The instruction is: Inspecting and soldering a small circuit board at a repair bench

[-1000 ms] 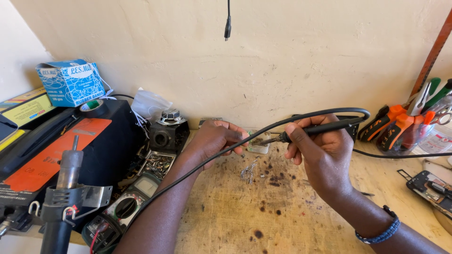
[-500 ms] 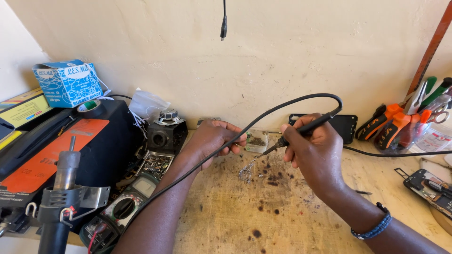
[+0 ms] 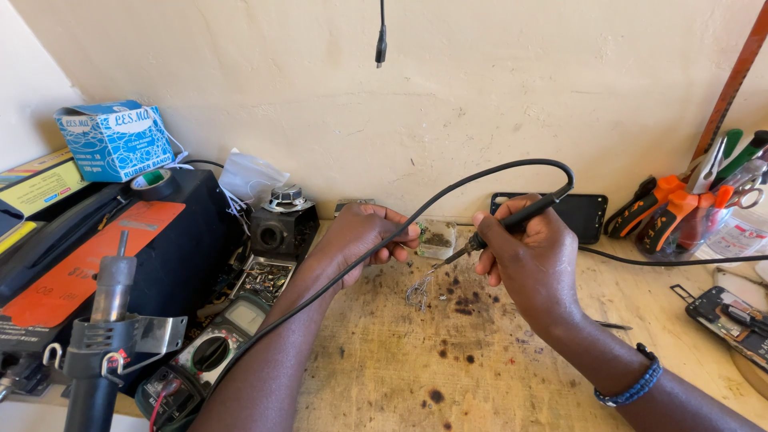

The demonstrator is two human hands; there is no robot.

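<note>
We see the right hand holding a black soldering iron like a pen, its fingers clamped round the handle and the metal tip slanting down and left toward a small tangle of solder wire lying on the stained wooden worktop. The iron's black cable arcs up from the handle and runs down across the left forearm. The left hand rests just left of the tip, its fingers curled together on a small clear flux tub beside the wall.

To the left, near the left forearm, we see a multimeter, a tray of small metal parts and a small speaker. A hot-air gun in its metal holder stands in the near left corner, with a black and orange case and a blue cardboard box behind it. A dark phone leans against the wall behind the right hand, and orange-handled pliers lie to the right.
</note>
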